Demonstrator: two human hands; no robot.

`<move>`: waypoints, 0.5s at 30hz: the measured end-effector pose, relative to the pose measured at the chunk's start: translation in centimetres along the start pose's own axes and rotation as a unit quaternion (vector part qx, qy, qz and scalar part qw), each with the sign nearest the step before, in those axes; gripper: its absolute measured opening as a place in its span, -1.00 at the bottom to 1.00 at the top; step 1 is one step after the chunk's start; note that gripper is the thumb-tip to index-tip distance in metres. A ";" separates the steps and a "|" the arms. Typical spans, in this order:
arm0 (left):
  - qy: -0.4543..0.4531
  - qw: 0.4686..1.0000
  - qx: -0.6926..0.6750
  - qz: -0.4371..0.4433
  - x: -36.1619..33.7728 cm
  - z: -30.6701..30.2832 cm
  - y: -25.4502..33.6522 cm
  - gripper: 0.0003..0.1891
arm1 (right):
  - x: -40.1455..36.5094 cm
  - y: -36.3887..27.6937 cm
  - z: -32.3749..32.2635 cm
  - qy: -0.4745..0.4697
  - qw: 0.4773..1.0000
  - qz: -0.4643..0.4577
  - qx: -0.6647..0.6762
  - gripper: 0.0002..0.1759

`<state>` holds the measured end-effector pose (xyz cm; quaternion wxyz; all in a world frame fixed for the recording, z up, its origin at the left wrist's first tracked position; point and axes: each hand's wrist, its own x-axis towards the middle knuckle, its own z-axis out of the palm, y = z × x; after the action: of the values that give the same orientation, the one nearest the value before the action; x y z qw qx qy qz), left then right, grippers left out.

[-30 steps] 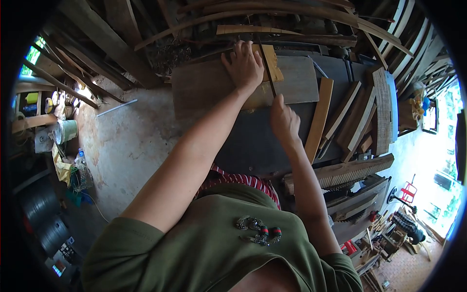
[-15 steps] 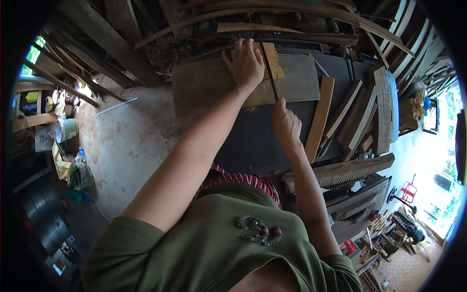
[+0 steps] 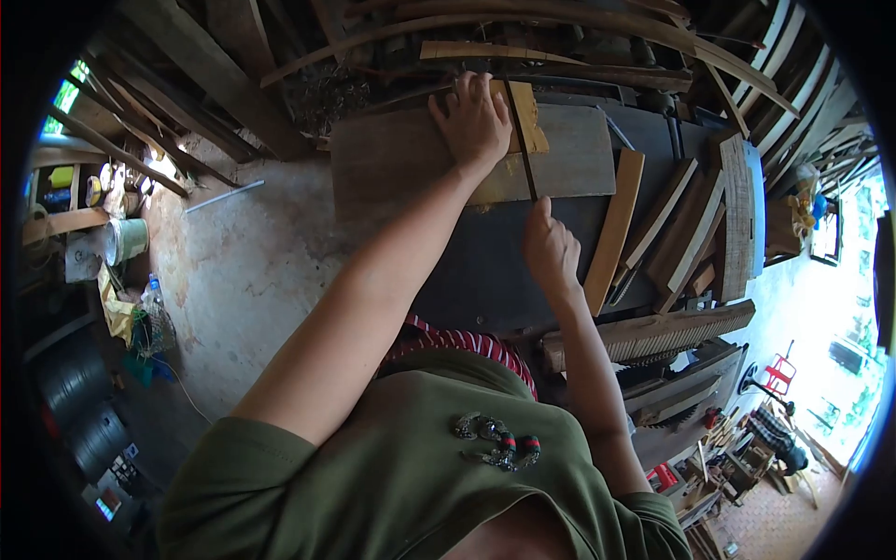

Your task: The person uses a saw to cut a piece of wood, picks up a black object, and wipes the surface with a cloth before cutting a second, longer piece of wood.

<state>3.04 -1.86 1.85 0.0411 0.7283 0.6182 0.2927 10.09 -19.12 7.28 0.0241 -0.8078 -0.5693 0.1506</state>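
Observation:
My left hand [image 3: 477, 126] lies with fingers spread on a flat grey-brown board [image 3: 387, 159], against the left side of a small yellowish wood piece [image 3: 529, 119]. The hand covers part of that piece, whose right edge is uneven. My right hand [image 3: 551, 247] is closed round the near end of a long, narrow dark blade [image 3: 528, 173], its handle hidden in the fist. The blade points away from me and crosses over the wood piece just right of my left hand. Yellowish dust [image 3: 499, 187] lies on the board near the blade.
The board rests on a dark worktop [image 3: 476, 271]. To the right lie a light wooden strip [image 3: 616, 229] and several shaped timbers [image 3: 691, 224]. Long curved lengths of wood [image 3: 560, 19] lie along the far side. A person [image 3: 779, 439] is bent over at the far lower right.
My right hand has drawn slightly back toward me, pulling the blade with it. My left hand stays in place on the board, and the view has shifted a little.

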 end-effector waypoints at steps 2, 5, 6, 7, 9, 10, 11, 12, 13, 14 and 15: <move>0.003 1.000 0.007 0.001 0.1 0.0 0.0 -0.60 | -0.2 0.0 0.0 -0.012 1.000 0.010 -0.006 -0.84; 0.006 1.000 0.006 -0.008 0.1 0.3 0.2 -0.60 | 3.5 0.1 1.1 0.070 0.997 -0.029 -0.004 -0.83; 0.009 1.000 0.009 -0.006 0.1 0.4 0.1 -0.60 | 4.5 -0.3 1.2 0.073 0.997 -0.027 -0.001 -0.83; 0.010 1.000 0.010 -0.003 0.0 0.3 0.1 -0.60 | 5.2 -0.7 1.3 0.084 0.996 -0.029 0.003 -0.83; 0.008 1.000 -0.008 -0.001 0.0 0.4 0.2 -0.60 | 4.9 -0.9 1.0 0.089 0.996 -0.025 0.010 -0.83; 0.008 1.000 -0.022 -0.006 0.1 0.4 0.1 -0.60 | 3.7 -0.6 0.6 0.089 0.996 -0.026 0.009 -0.83; 0.010 1.000 -0.021 -0.009 0.2 0.4 0.1 -0.60 | 2.1 -0.3 0.3 0.059 0.998 -0.012 0.009 -0.84; 0.005 1.000 -0.012 -0.009 0.1 0.2 0.2 -0.60 | 0.9 -0.1 0.1 0.026 1.000 0.000 0.009 -0.84; -0.001 1.000 -0.002 -0.009 0.0 0.2 0.1 -0.60 | 0.3 0.1 0.0 0.022 1.000 -0.006 0.008 -0.84; -0.001 1.000 0.001 -0.014 0.0 0.1 0.0 -0.60 | -0.3 0.3 -0.1 0.005 1.000 0.000 0.004 -0.85; -0.002 1.000 0.006 -0.012 0.0 0.1 0.0 -0.60 | -0.6 0.3 -0.1 -0.011 1.000 0.007 0.001 -0.86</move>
<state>3.11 -1.83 1.74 0.0419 0.7214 0.6287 0.2872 10.19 -19.76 7.44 0.0177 -0.8100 -0.5640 0.1597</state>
